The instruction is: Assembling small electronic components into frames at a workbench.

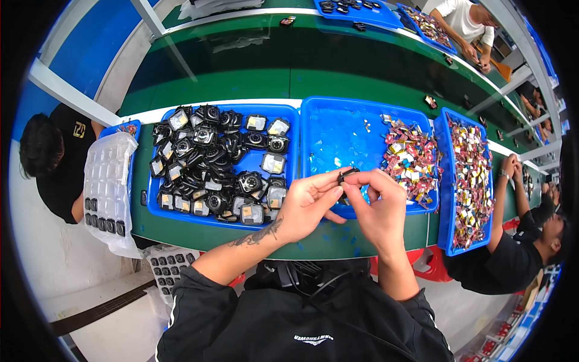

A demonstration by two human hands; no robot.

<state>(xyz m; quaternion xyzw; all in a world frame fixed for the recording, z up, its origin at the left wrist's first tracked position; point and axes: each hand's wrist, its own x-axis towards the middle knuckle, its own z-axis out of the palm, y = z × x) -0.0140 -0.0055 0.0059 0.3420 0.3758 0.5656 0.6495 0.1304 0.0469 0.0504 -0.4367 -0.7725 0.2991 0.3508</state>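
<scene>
My left hand (306, 204) and my right hand (379, 202) meet over the near edge of the middle blue tray (369, 104). Both are closed, pinching a small black part (348, 174) between the fingertips. It resembles a watch case seen edge-on, but fingers cover much of it. Left of my hands, a blue tray (294, 145) is heaped with black smartwatch cases (205, 134), several showing a round sensor window. In the middle tray, a pile of small silvery parts with red and yellow bits (410, 154) fills the right side, and thin blue film scraps (338, 136) lie on the left.
A narrow blue tray (445, 181) full of similar silvery parts stands at the right. A clear compartment tray (108, 175) with some watch cases sits far left. Behind runs a green conveyor belt (241, 66). Co-workers sit left (60, 157), right (512, 241) and across (467, 27).
</scene>
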